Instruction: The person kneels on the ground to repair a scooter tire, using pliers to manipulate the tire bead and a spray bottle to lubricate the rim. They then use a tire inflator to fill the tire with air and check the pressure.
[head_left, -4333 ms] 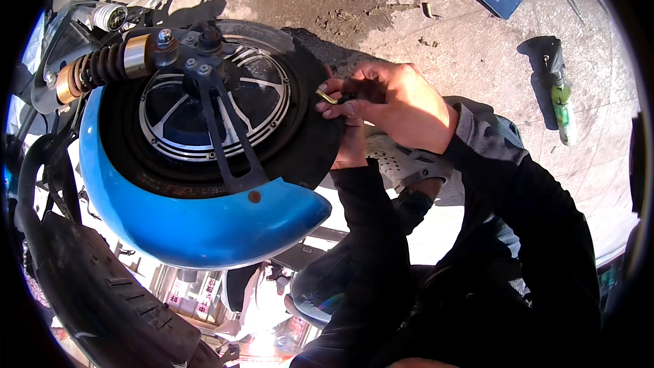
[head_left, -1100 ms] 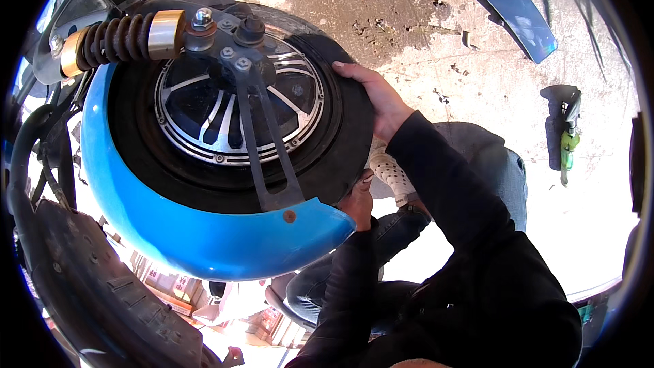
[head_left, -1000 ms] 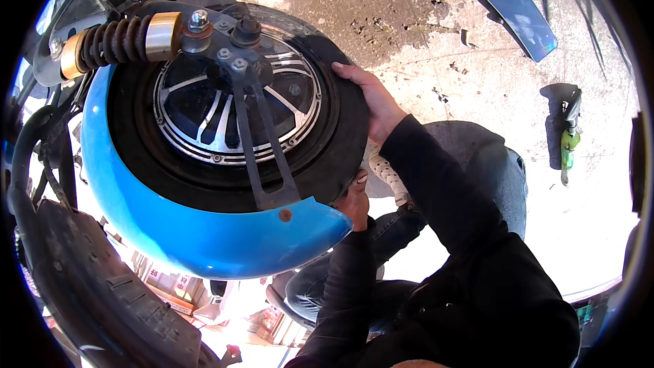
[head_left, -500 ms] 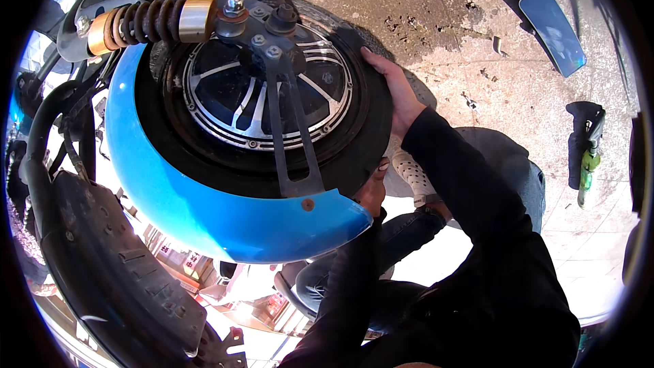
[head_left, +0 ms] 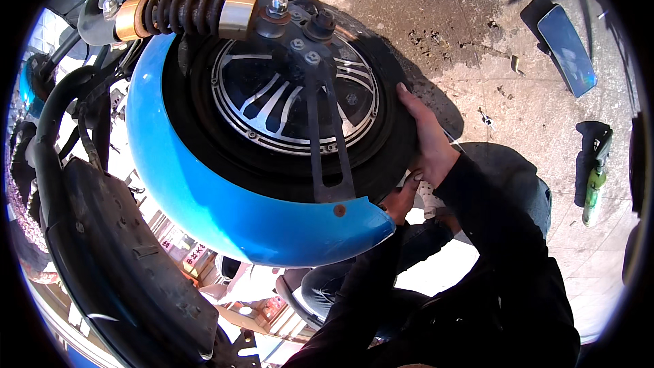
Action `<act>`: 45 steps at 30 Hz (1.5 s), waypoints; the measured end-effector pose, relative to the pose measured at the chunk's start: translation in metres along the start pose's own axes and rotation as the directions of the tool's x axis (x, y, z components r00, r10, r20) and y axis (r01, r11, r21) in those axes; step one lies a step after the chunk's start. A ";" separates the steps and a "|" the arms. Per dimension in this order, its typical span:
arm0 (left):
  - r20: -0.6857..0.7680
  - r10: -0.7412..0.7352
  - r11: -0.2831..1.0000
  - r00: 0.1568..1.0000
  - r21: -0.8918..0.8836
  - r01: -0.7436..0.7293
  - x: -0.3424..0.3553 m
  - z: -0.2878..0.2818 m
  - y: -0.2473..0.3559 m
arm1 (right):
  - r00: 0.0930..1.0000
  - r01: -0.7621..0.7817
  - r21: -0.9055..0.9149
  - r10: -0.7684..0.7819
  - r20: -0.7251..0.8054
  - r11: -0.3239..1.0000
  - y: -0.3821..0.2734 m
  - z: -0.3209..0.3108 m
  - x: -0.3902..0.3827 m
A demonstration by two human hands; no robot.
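Observation:
A black tyre (head_left: 378,172) on a spoked silver-and-black hub (head_left: 272,105) lies under a blue mudguard (head_left: 204,191). My right hand (head_left: 434,138) presses on the tyre's right side, its fingers along the tread and partly hidden. Close below it, my left hand (head_left: 402,199) grips the tyre's lower right edge beside the mudguard's end; its other fingers are out of sight behind. A slotted dark metal bracket (head_left: 331,140) runs from the axle down to the mudguard.
A spring shock absorber (head_left: 187,13) with gold ends sits above the wheel. The black frame tube (head_left: 51,157) curves down the left. On the ground to the right lie a phone (head_left: 567,51) and a green-handled tool (head_left: 594,194). A damp patch darkens the concrete.
The whole view has shifted, so things appear farther right. The hub's spokes have turned relative to the bracket. My right hand has come down along the tyre, closer to my left hand.

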State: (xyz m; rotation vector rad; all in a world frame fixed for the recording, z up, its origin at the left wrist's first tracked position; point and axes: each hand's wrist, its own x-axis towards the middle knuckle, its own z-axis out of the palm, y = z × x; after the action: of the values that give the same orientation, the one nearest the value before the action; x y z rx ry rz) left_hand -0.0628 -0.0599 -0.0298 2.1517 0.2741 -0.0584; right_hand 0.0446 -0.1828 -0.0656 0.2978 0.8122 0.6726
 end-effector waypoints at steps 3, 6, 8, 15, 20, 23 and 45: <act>-0.004 -0.220 0.940 0.975 -0.267 0.211 -0.012 0.002 0.022 | 0.994 -0.058 -0.479 0.094 0.050 0.876 0.012 -0.017 -0.054; -0.059 -0.110 0.955 0.992 -0.281 0.089 -0.007 0.012 0.024 | 0.967 0.235 -0.942 0.039 0.251 0.240 -0.016 -0.017 -0.096; -0.091 0.009 0.978 0.996 -0.205 -0.028 -0.005 0.015 0.014 | 0.982 0.179 -0.966 -0.098 0.163 0.187 -0.039 -0.023 -0.102; 0.138 -0.084 0.977 0.987 0.207 0.054 0.015 0.003 -0.072 | 0.842 0.391 -0.797 -0.529 0.108 0.461 -0.061 -0.065 -0.059; 0.405 -0.519 0.620 0.753 -0.428 0.658 0.011 0.028 -0.027 | 0.966 0.219 -0.845 -0.229 0.118 0.487 -0.019 -0.108 -0.046; 0.501 -0.579 0.437 0.643 -0.475 0.764 -0.001 0.026 -0.034 | 0.933 0.303 -0.912 -0.283 0.223 0.278 0.000 -0.115 -0.039; 0.152 -0.622 0.549 0.768 -0.615 0.566 0.037 -0.051 -0.048 | 0.981 0.000 -0.105 0.021 0.195 0.994 -0.030 -0.034 0.015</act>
State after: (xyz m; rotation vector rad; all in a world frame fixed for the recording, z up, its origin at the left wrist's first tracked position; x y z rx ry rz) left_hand -0.0408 0.0146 -0.0456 1.2931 0.9429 -0.2344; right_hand 0.0402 -0.1957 -0.1113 0.2690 0.5854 0.6818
